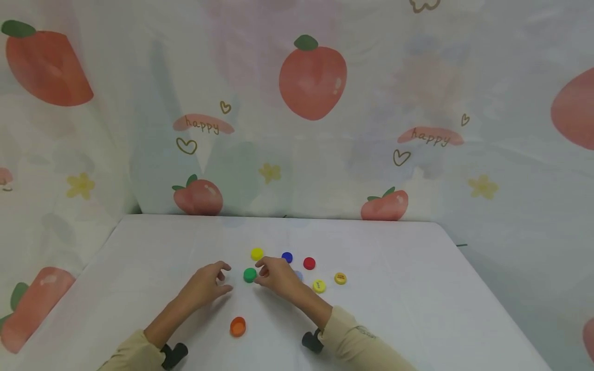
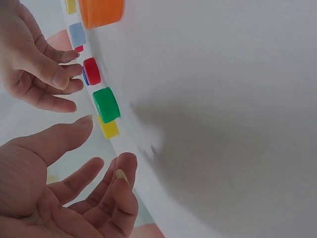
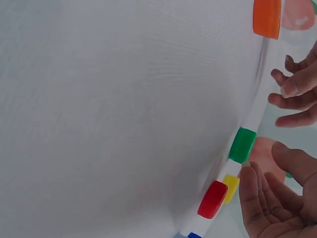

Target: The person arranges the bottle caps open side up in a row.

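Observation:
On the white table, a green bottle cap (image 1: 249, 275) lies between my two hands. My right hand (image 1: 277, 277) hovers just to the right of the green cap, its fingers loosely bent, with nothing held. In the right wrist view a fingertip overlaps the edge of the green cap (image 3: 242, 145); whether it touches cannot be told. Left of that cap, my left hand (image 1: 204, 284) is in the air, thumb and fingers apart, holding nothing. An orange cap (image 1: 238, 326) lies hollow side up, nearer to me. A light blue cap (image 1: 299, 275) is partly hidden behind my right hand.
Beyond the hands lie a yellow cap (image 1: 257, 253), a blue cap (image 1: 287, 257) and a red cap (image 1: 309, 263). Two printed caps, one yellow (image 1: 318, 286) and one darker yellow (image 1: 340, 278), sit to the right. A fruit-patterned curtain (image 1: 315, 170) borders the table's far edge.

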Demonstrator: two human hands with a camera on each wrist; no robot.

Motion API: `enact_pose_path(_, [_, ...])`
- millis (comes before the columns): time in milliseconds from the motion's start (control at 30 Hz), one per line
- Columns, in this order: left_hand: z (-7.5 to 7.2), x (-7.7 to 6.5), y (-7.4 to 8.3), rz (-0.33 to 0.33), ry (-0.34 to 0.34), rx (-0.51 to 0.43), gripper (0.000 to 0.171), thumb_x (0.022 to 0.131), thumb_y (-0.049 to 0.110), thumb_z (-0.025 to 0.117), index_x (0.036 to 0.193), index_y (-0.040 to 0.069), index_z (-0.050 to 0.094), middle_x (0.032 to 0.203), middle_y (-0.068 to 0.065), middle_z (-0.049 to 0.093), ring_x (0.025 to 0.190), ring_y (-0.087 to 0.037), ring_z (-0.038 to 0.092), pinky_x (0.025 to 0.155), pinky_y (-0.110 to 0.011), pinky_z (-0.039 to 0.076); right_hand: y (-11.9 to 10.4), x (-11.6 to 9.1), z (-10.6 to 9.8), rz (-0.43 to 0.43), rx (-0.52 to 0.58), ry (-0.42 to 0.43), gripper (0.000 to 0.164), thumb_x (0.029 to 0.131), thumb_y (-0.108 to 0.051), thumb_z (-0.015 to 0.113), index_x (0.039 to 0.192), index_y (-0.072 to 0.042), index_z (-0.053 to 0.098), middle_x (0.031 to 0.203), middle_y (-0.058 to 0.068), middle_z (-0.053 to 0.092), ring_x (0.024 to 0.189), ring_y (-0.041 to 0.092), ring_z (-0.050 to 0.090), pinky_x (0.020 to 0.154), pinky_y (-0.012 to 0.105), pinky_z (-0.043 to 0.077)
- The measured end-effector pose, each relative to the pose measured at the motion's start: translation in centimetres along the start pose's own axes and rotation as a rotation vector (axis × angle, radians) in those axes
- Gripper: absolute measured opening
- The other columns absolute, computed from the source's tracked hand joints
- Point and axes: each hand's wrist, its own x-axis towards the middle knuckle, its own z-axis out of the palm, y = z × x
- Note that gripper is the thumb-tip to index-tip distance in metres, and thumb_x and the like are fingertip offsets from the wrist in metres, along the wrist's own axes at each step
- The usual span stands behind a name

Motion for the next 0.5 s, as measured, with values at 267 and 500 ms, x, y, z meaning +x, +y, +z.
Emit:
enact_pose_path(267, [0.1, 0.6, 0.9, -0.006, -0.026, -0.049, 0.038, 0.079, 0.013, 0.076, 0.114, 0.007, 0.061, 0.088, -0.005, 0.060, 0.074, -0.017, 0.053, 0.064, -0.028, 0.052, -0.2, 0.7, 0.5, 0.036, -0.008, -0.015, 0.032, 0.083, -0.013, 0.073, 0.112, -0.004, 0.063, 0.082, -0.002, 0.064, 0.072, 0.007, 0.058, 0.064, 0.017, 0.050])
enact_pose_path(500, [0.7, 1.3, 1.1, -0.003, -0.041, -0.068, 0.037, 0.079, 0.012, 0.076, 0.112, 0.006, 0.062, 0.085, -0.002, 0.060, 0.074, -0.016, 0.054, 0.064, -0.028, 0.051, -0.4, 0.9, 0.9, 0.050, -0.014, -0.022, 0.033, 0.082, -0.012, 0.074, 0.112, -0.001, 0.063, 0.079, 0.000, 0.065, 0.068, 0.009, 0.058, 0.063, 0.019, 0.051])
